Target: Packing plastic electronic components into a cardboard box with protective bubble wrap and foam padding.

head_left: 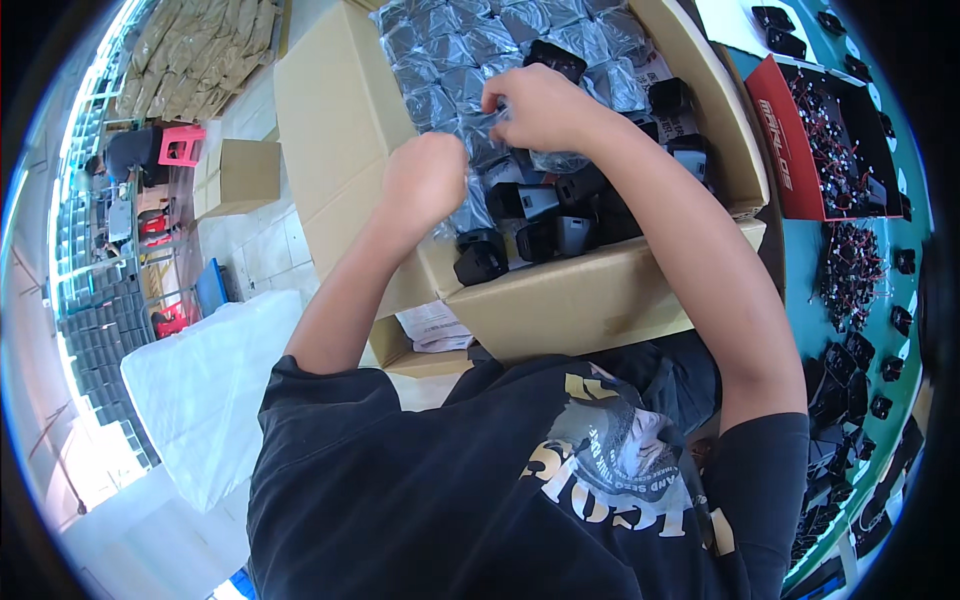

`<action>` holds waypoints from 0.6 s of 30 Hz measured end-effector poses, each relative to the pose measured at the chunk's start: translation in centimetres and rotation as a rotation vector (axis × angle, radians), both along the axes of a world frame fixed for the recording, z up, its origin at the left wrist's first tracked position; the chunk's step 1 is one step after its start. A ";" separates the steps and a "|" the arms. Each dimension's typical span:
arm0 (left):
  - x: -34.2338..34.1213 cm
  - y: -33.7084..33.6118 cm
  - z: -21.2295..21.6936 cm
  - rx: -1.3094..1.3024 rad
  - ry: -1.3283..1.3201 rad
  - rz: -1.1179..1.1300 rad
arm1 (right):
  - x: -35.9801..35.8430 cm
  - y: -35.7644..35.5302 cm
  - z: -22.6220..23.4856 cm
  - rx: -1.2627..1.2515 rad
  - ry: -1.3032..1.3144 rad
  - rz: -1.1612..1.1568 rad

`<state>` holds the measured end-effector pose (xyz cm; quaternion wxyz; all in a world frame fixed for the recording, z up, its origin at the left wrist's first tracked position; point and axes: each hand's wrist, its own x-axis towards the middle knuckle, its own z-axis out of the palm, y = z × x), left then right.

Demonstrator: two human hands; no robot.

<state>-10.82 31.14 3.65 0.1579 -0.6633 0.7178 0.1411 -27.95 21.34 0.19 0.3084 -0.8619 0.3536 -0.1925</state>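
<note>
Left hand (425, 180) and right hand (540, 105) both pinch one clear crinkled plastic bag (480, 140) above the open brown cardboard box (590, 300). Risk: the thin film could tear, spilling onto loose black plastic parts (540, 215) beneath.

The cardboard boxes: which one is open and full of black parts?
The large cardboard box under both hands, against the person's lap: its flaps are open and bagged black parts fill it. The small box on the floor is shut.
</note>
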 end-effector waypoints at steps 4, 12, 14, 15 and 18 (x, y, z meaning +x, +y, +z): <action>-0.2 0.1 0.3 -0.172 0.144 0.015 | 2.7 -0.4 0.6 -0.113 0.392 0.002; 1.0 -1.1 1.4 -0.307 0.613 0.388 | 3.4 -0.4 -2.1 -0.085 0.263 -0.005; 0.6 -1.7 1.7 -0.384 0.479 0.396 | 2.7 -0.5 -3.1 -0.093 0.164 -0.003; 0.9 -1.9 1.7 -0.386 0.479 0.398 | 2.5 -0.5 -2.9 -0.094 0.164 -0.001; 2.1 -3.8 1.5 -0.232 0.136 0.167 | 1.7 -0.8 -2.0 -0.020 -0.120 -0.119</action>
